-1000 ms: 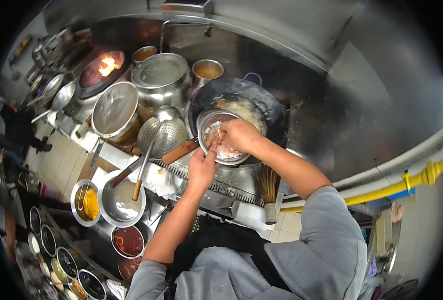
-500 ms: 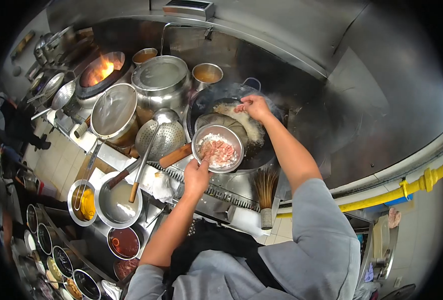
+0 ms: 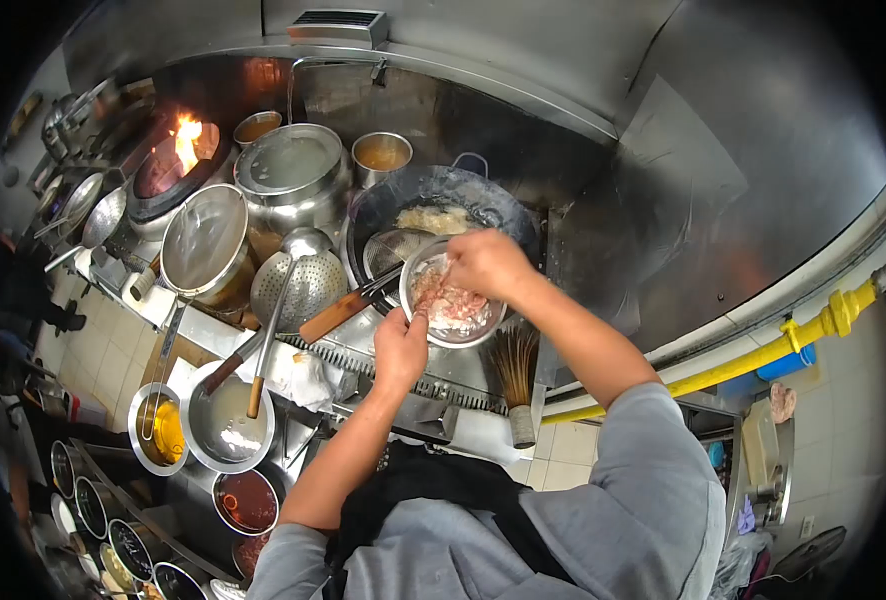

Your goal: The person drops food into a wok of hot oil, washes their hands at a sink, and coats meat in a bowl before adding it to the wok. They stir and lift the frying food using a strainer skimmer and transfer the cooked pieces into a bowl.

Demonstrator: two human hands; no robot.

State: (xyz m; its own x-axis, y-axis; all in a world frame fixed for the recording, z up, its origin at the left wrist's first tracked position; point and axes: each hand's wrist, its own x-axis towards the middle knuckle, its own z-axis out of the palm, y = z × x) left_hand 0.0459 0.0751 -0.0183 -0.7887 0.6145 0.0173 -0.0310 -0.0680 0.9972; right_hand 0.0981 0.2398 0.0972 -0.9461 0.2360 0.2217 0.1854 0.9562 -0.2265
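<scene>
My left hand [image 3: 401, 350] grips the near-left rim of a metal bowl [image 3: 498, 322], thumb at the edge. Inside lie pieces of raw meat [image 3: 455, 305] with white powder or batter. My right hand [image 3: 488, 262] reaches over the far side into the bowl, its fingers closed at the meat; the fingertips are partly hidden. Behind the bowl stands a dark wok [image 3: 508, 205], where pale pieces of food [image 3: 433, 220] sit in bubbling oil. A wire strainer [image 3: 388, 250] with a wooden handle [image 3: 335, 317] rests across the wok's left side, partly covered by the bowl.
Left of the wok are a perforated skimmer [image 3: 298, 298], a ladle [image 3: 285, 330] and a large lidded pot [image 3: 288, 165]. A flame [image 3: 187, 140] burns at another wok station. A bamboo brush [image 3: 516, 375] stands at the front edge. A yellow pipe [image 3: 723, 375] runs along the right.
My right hand has come back from above the wok into the bowl. The camera view has shifted slightly, and the left hand still holds the bowl.
</scene>
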